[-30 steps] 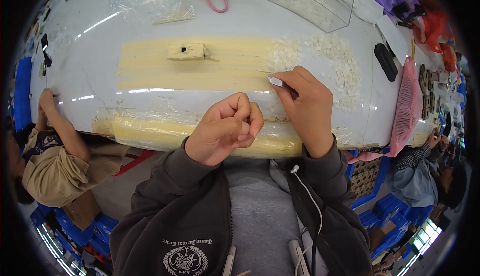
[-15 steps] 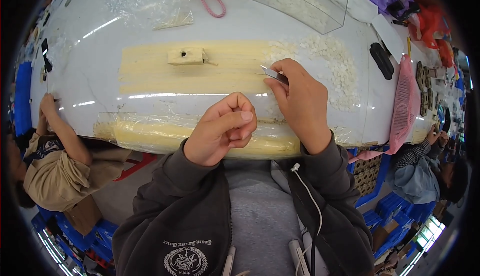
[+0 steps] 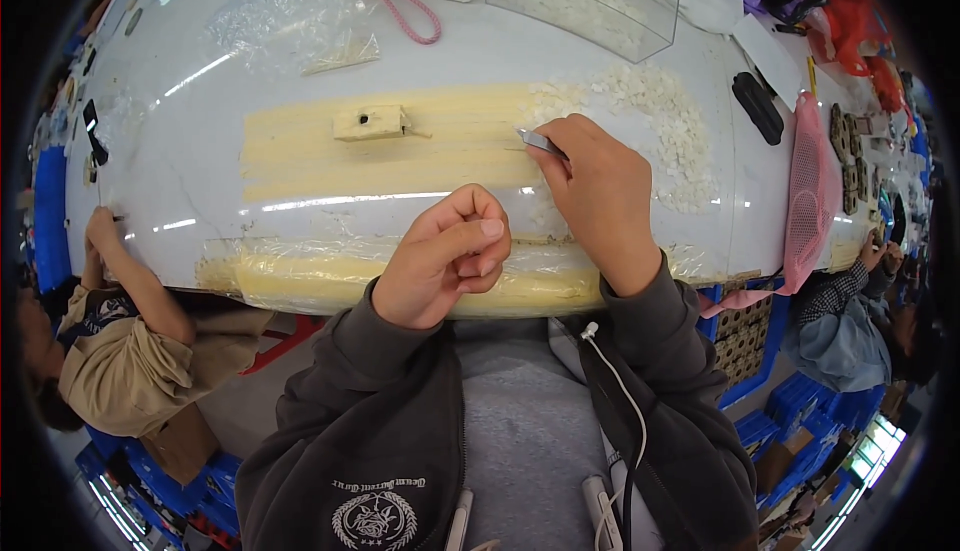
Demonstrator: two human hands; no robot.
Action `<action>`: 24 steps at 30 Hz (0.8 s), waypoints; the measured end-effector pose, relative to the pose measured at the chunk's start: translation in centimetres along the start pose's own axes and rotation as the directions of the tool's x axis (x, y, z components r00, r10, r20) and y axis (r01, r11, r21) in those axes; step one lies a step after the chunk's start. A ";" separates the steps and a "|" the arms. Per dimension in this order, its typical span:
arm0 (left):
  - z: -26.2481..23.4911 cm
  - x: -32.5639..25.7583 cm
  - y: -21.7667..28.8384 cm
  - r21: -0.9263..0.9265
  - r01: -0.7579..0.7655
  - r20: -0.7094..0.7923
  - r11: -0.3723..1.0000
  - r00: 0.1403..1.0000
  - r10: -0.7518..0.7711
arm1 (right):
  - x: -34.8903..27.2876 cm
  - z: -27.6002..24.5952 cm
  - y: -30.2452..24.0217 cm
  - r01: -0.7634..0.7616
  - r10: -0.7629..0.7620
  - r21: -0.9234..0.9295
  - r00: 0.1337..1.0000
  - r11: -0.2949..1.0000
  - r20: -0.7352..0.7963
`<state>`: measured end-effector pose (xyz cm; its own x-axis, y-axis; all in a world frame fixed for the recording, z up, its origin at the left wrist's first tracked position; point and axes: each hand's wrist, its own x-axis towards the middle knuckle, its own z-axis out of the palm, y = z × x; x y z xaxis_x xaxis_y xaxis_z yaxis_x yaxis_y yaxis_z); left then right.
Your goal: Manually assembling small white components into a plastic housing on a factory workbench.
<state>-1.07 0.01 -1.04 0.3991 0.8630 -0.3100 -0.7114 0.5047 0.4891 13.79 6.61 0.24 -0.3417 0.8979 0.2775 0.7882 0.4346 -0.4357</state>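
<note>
— Where are the hands from where you stand?

— The right hand (image 3: 600,191) pinches a pair of tweezers (image 3: 540,141), fingers closed around them, the tips at the left edge of the heap of small white pieces (image 3: 660,121) on the yellow mat (image 3: 400,151). The left hand (image 3: 440,261) is curled shut, thumb against forefinger, at the near edge of the table (image 3: 180,171); I cannot tell whether anything is pinched there.

— Any room to move?

— The mat lies bare to the left, apart from a small tan block (image 3: 370,123). A clear box (image 3: 590,1) stands at the far edge, a pink cord (image 3: 405,11) beside it. Another person's hand (image 3: 100,226) rests at the table's left edge.
</note>
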 end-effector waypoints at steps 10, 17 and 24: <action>-0.2 0.3 -0.2 0.220 -0.038 -0.039 0.975 0.998 0.048 | -0.4 -0.3 -0.1 -0.049 0.052 0.116 0.998 0.992 -0.020; 1.0 1.1 0.3 0.478 -0.010 -0.106 0.878 0.992 0.069 | -0.8 -2.8 -0.1 -0.434 0.231 0.508 0.881 0.744 0.414; 1.2 1.4 0.0 0.595 -0.093 -0.064 0.798 0.985 0.162 | -1.3 -2.8 -0.4 -0.499 0.221 0.621 0.854 0.604 0.472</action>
<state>0.15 1.30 -0.54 0.2407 0.9300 -0.2777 -0.2603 0.3374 0.9046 15.35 5.10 2.42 -0.3592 0.8955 -0.2628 0.3286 -0.1422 -0.9337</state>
